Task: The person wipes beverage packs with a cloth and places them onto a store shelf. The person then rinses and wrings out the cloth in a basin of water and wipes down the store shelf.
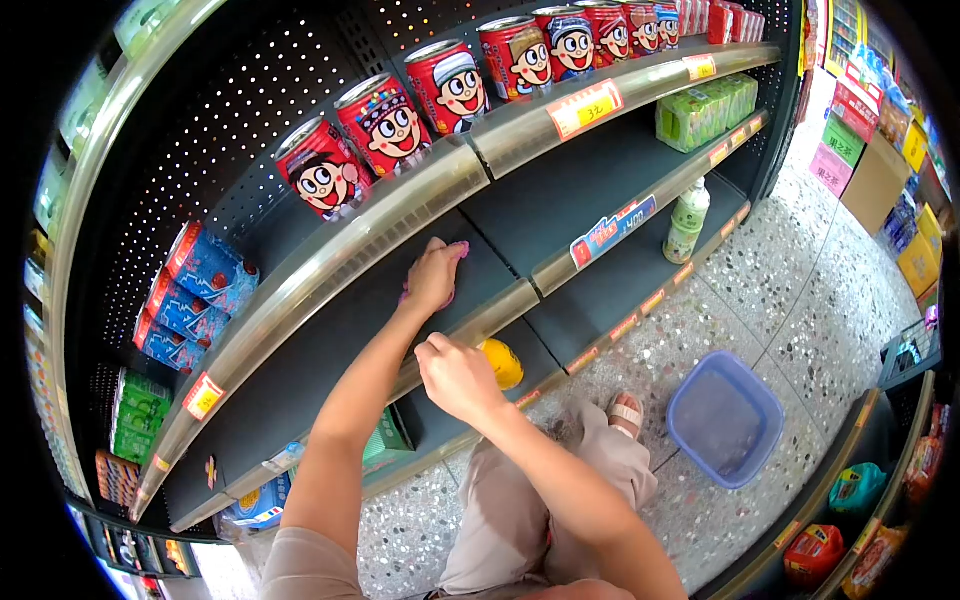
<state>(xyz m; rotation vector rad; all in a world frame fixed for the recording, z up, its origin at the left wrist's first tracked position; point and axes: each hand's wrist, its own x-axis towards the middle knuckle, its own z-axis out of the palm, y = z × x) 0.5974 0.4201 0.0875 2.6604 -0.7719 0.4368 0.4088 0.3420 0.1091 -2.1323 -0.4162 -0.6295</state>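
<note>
My left hand (432, 278) reaches onto the dark middle shelf (350, 285) and presses a pink cloth (460, 250) against its surface. Most of the cloth is hidden under the fingers. Closer to me, my right hand (458, 378) is closed in a fist at the shelf's front edge (490, 312); whatever its fingers may hold cannot be seen. Behind that hand, partly covered, a yellow rounded container (503, 364) is on the lower shelf.
Red cartoon-face cans (448, 85) line the upper shelf. Blue cans (212, 268) and green packs (706, 112) stand at the sides. A white-green bottle (687, 222) is on the lower shelf. A blue plastic basin (726, 474) sits on the speckled floor (800, 300) to my right.
</note>
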